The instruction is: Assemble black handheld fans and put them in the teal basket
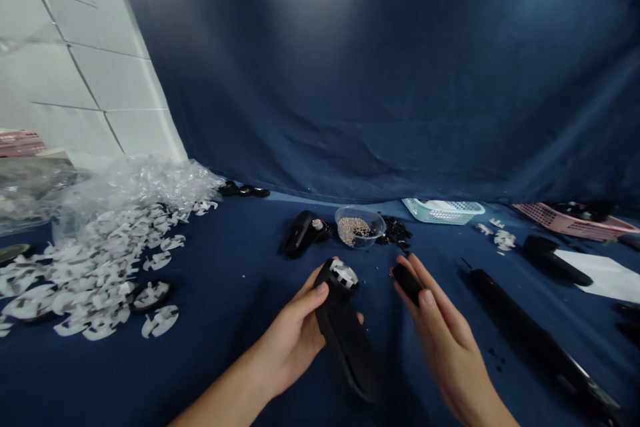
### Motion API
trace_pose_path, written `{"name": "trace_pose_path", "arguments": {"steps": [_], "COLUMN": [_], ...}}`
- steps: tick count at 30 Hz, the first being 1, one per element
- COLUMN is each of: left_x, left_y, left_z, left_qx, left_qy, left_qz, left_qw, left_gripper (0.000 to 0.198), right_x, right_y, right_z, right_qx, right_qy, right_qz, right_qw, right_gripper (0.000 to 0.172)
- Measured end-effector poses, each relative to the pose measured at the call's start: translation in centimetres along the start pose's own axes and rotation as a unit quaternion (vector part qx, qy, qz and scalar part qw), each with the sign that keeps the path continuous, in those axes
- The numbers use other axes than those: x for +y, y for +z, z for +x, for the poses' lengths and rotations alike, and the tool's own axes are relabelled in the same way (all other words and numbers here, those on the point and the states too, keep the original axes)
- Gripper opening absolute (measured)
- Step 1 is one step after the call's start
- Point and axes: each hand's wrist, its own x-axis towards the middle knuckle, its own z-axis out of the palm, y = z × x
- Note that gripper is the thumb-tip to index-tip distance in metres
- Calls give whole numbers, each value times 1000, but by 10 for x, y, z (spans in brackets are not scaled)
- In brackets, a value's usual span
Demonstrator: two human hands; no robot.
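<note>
My left hand (295,327) is wrapped round a long black handheld device (347,340), whose upper end carries a white and grey round part (344,275). To its right, my right hand (443,333) pinches a small black oval piece (407,283) between thumb and fingers. The two hands are apart, and the pieces they hold do not touch. Beyond them sits a clear bowl (361,227) with small metallic bits in it, with a heap of small black parts (396,231) at its right. Another black device (303,233) lies left of the bowl.
White plastic parts (105,267) are spread at the left before clear plastic bags (145,180). A black electric screwdriver (540,340) lies at the right. Behind are a mint basket (443,211), a pink basket (580,223) and a blue cloth (360,80).
</note>
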Motion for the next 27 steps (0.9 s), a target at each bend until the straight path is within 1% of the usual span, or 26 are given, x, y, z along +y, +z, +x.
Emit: {"name": "trace_pose_path", "arguments": {"steps": [3,6,8,10,13,15,16,19,21,24,27], "left_x": [-4,-12,-14,-14,-11,-9,-8,-7,-5,-1,1], "left_y": [3,7,9,10,9,5,2,-6,-11,-14,-14], "left_z": [-3,-6,-7,-9,-11,-10,-9,-3,1,5,6], "left_qx": [-34,-66,-68,-56,-37,-27,-25,-42,-62,-89,-103], "left_qy": [-16,-17,-17,-20,-43,-81,-110,-202,-234,-230,-181], "left_qz": [30,81,109,119,130,139,143,151,156,165,161], "left_qw": [999,994,992,991,990,987,983,967,958,955,965], "left_gripper": [48,43,40,39,40,39,43,69,76,74,61], "right_x": [-1,-1,-3,-8,-20,-30,-35,-51,-60,-70,-71], "right_y": [4,9,10,9,4,0,-1,-2,-1,2,7], "right_z": [-10,-19,-21,-20,-14,-7,-4,5,8,9,11], "right_qx": [-63,-123,-168,-211,-270,-305,-319,-357,-388,-421,-409], "right_qy": [-73,-112,-114,-103,-104,-131,-155,-212,-224,-240,-260], "right_qz": [-121,-195,-236,-275,-313,-338,-354,-396,-409,-418,-434], "right_qw": [988,967,950,932,905,881,865,819,795,768,760], "right_gripper": [41,46,49,51,52,53,53,54,54,54,49]}}
